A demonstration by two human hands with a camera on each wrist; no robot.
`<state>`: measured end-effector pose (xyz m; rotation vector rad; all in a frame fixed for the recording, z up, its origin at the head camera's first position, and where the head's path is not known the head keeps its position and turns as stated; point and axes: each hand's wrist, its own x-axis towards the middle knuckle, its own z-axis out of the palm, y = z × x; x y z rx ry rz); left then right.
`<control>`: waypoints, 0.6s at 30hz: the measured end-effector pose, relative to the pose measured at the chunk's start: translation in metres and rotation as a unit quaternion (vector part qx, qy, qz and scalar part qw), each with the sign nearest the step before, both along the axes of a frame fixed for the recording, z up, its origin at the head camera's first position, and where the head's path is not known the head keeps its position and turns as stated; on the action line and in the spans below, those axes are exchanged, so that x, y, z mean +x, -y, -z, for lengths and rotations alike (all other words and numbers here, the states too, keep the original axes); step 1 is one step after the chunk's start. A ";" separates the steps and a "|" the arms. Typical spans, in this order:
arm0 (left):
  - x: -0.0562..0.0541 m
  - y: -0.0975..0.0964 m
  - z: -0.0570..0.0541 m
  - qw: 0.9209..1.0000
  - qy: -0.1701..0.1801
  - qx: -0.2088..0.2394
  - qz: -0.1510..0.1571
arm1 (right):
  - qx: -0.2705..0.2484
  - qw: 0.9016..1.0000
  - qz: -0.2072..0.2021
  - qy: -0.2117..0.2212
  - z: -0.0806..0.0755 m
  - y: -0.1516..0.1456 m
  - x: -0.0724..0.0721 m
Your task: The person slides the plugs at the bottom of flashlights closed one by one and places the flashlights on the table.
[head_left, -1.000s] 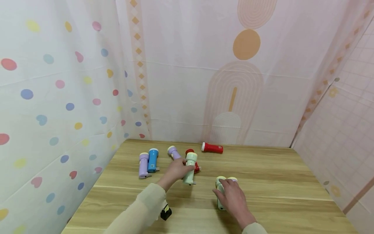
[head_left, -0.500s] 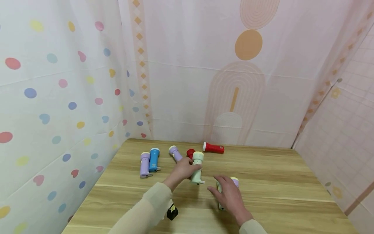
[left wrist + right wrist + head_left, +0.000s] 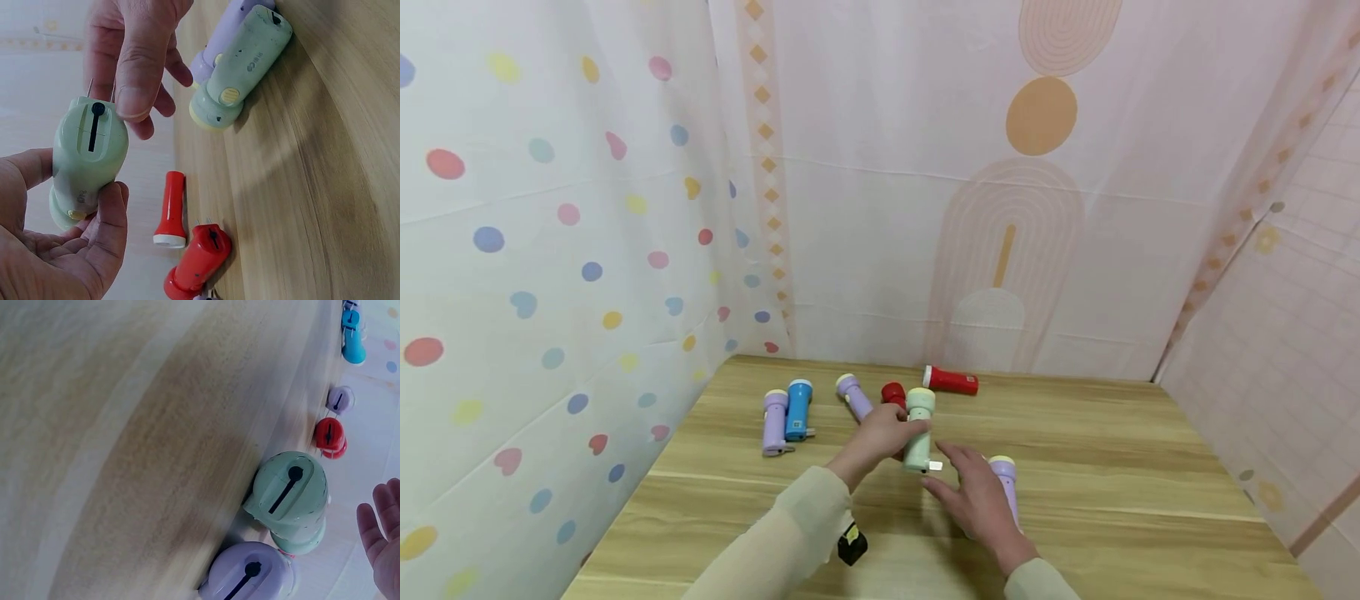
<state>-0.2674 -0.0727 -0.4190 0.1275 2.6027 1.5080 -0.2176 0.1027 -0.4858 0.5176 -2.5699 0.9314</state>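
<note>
My left hand [image 3: 880, 437] grips a pale green flashlight [image 3: 919, 446] with a cream rim, held up over the table. Two metal plug prongs [image 3: 936, 466] stick out from its tail end. In the left wrist view, the thumb and fingers of my right hand [image 3: 134, 59] are right at those prongs, and the hand is loosely spread. Below my right hand lie a second pale green flashlight [image 3: 240, 75], mostly hidden in the head view, and a purple flashlight [image 3: 1006, 479] beside it.
To the left lie a purple flashlight [image 3: 775, 425] and a blue one [image 3: 798, 411], side by side. Another purple flashlight [image 3: 853, 398] and a red one [image 3: 892, 392] are partly behind my left hand. A red flashlight [image 3: 953, 381] rests near the back edge, before a curtain [image 3: 865, 233].
My left hand has moved right with the green flashlight, whose prongs now show more. My right hand has shifted left from over the second green flashlight toward the held one.
</note>
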 end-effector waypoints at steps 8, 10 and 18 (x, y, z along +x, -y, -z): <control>0.001 -0.004 -0.001 1.000 -0.004 0.029 0.006 | -0.011 1.000 -0.004 -0.014 -0.002 0.002 0.001; 0.001 -0.004 -0.002 0.999 -0.002 0.033 0.008 | -0.014 1.000 -0.007 -0.015 -0.002 0.002 0.001; 0.002 -0.003 -0.003 1.000 0.005 0.030 0.008 | -0.015 0.998 -0.022 -0.053 0.003 0.000 0.001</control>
